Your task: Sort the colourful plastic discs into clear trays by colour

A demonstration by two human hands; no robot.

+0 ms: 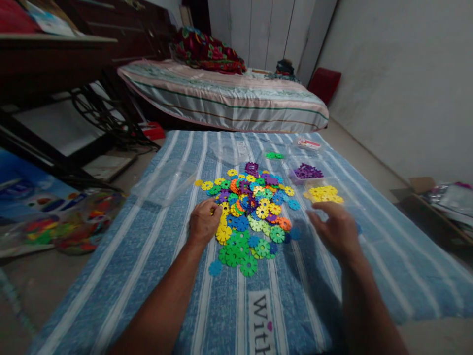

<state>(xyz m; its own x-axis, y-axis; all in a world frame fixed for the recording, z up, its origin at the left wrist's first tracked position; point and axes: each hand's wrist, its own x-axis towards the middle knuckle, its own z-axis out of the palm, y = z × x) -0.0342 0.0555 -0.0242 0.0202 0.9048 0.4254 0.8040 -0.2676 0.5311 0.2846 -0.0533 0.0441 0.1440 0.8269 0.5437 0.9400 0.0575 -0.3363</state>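
Note:
A heap of plastic snowflake discs (242, 223) in yellow, blue, green, purple and orange lies on the striped cloth. My left hand (203, 220) is at the heap's left edge, its fingers closed in a pinch, with a bit of yellow disc showing between them. Several yellow discs (223, 232) lie right beside those fingertips. Over the cloth to the right, my right hand (335, 229) is open, thumb and forefinger apart and nothing visible between them. Just beyond it stands a clear box of yellow discs (325, 194).
Behind the yellow box are a box of purple pieces (308, 171), one with green discs (274, 155), and a small lidded box (309, 143). A clear plastic bag (166, 182) lies at left. Past the table is a bed (229, 98); a sewing-machine stand (99, 108) is at left.

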